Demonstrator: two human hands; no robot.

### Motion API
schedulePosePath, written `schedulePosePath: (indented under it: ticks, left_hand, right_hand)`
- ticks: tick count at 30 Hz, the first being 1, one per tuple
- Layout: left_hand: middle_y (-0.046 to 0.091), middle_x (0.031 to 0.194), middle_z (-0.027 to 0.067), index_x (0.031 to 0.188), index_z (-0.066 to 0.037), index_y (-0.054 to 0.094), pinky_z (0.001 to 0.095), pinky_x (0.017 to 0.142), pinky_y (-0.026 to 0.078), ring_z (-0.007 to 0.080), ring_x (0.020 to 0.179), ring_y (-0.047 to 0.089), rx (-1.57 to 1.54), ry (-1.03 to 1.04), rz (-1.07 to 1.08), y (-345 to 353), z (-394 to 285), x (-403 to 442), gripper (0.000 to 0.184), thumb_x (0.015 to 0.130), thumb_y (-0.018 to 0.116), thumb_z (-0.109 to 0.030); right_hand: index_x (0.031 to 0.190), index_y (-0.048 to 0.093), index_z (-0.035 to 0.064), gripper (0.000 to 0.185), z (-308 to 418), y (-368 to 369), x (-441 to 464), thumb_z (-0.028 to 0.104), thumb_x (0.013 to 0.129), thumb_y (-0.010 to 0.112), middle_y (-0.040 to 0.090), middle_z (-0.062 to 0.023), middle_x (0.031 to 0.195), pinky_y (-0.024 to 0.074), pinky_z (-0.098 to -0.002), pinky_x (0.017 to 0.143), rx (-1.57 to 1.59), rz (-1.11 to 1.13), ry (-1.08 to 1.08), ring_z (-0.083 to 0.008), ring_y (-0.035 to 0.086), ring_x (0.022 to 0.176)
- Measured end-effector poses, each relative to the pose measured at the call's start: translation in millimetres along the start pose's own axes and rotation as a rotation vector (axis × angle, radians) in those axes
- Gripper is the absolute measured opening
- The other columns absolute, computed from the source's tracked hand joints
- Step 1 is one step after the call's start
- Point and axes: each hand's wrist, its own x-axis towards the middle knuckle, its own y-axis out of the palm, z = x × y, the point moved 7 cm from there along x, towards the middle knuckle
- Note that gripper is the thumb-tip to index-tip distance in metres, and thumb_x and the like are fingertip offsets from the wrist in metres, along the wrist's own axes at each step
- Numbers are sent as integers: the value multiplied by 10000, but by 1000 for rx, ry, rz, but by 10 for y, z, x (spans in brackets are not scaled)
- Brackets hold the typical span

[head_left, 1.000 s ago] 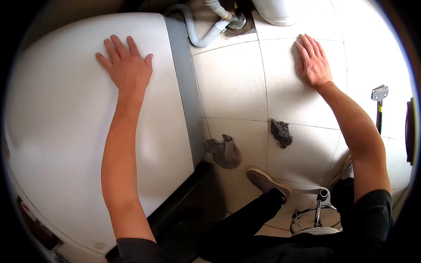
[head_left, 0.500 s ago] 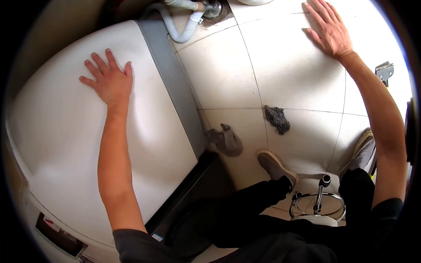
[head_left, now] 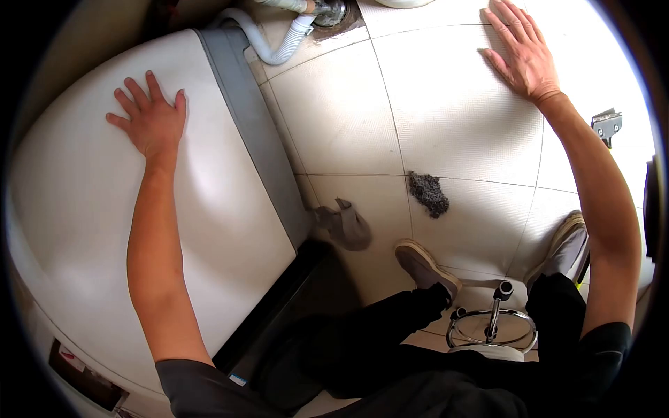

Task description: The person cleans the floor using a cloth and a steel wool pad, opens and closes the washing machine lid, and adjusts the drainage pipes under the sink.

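Observation:
My left hand lies with fingers spread on the broad white panel of a large appliance. A grey strip runs along the panel's right edge. Over the pale floor tiles at the upper right, my right hand is stretched out with fingers apart and holds nothing. Whether it touches the floor I cannot tell. Near my right forearm is a scraper-like tool with a metal head, partly hidden by the arm. A dark grey, fuzzy clump rests on the tiles between my hands.
A crumpled grey cloth lies beside the appliance's corner. At the top, a ribbed grey hose bends near a metal pipe fitting. My shoes stand near a stool with a chrome ring.
The view has shifted slightly, so the appliance, clump and cloth appear farther left. My left hand keeps its place on the panel, and both hands stay spread.

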Motion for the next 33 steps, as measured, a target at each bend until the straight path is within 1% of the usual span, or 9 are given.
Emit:
schedulePosePath:
  ticks: [5,6,7,9,14,18,22,26,33]
  left_hand:
    - [332,1658,167,1602,-184,379,721,1157,209,405,1540,244,-95,-15,-32,-56,-3,-13,698,1017,446,-558]
    - [361,1641,169,1583,-168,412,686,1175,222,395,1534,270,-161,-25,-63,-120,17,-20,665,1010,503,-493]
    - [415,1601,173,1549,-138,448,628,1181,266,388,1501,332,-478,52,-303,-89,-74,-25,631,988,567,-399]
    - [532,1498,174,1471,-66,511,454,1170,381,360,1395,486,-1062,184,-548,-42,-350,-390,585,922,680,-180]
    - [703,1238,207,1345,-19,630,422,939,545,346,1072,706,-1753,47,326,8,-1935,-1548,463,975,659,-296]
    - [755,1034,203,1162,15,712,416,818,562,348,886,732,-2190,-355,467,383,-2829,-1628,369,980,646,-299]
    - [746,971,169,1052,28,691,436,812,557,345,899,718,-1913,-468,515,-122,-2577,-2162,321,983,641,-282]
    - [571,1376,230,1380,-47,546,510,1037,437,392,1295,530,-1715,-362,553,-275,-2790,-3583,534,960,697,-341]
    - [556,1360,236,1387,-32,549,535,1095,383,429,1284,486,-1605,-640,551,-137,-3157,-4760,569,912,722,-294]
  right_hand:
    - [1454,494,-19,674,-52,112,-49,434,962,569,433,-300,1524,243,-580,1242,-32,59,68,-484,359,1453]
    - [1542,403,113,664,-135,233,-87,499,1008,486,360,-189,1608,190,-498,1280,-152,-75,-4,-368,299,1512]
    - [1630,313,245,664,-163,267,-95,564,1055,403,286,-78,1691,138,-417,1319,-279,-217,-78,-252,240,1571]
    - [1626,325,230,669,-158,253,-123,557,1050,421,290,-80,1689,143,-420,1317,-326,-152,-48,-252,239,1571]
    - [1593,387,189,648,-200,272,-269,547,1055,434,350,-96,1653,184,-447,1309,-425,-82,-15,-276,282,1549]
    - [1573,409,152,650,-102,238,-179,522,1042,466,354,-130,1642,194,-468,1295,-431,-41,-42,-298,287,1544]
    - [1562,409,135,643,-98,261,-173,509,1043,469,351,-133,1630,179,-472,1297,-439,25,-35,-296,259,1554]
    - [1559,408,140,630,-54,222,-155,478,1033,487,346,-141,1628,177,-480,1296,-445,10,-62,-304,270,1545]
    - [1558,414,136,628,-46,242,-165,439,1020,530,364,-142,1623,201,-483,1285,-445,-5,-79,-301,288,1539]
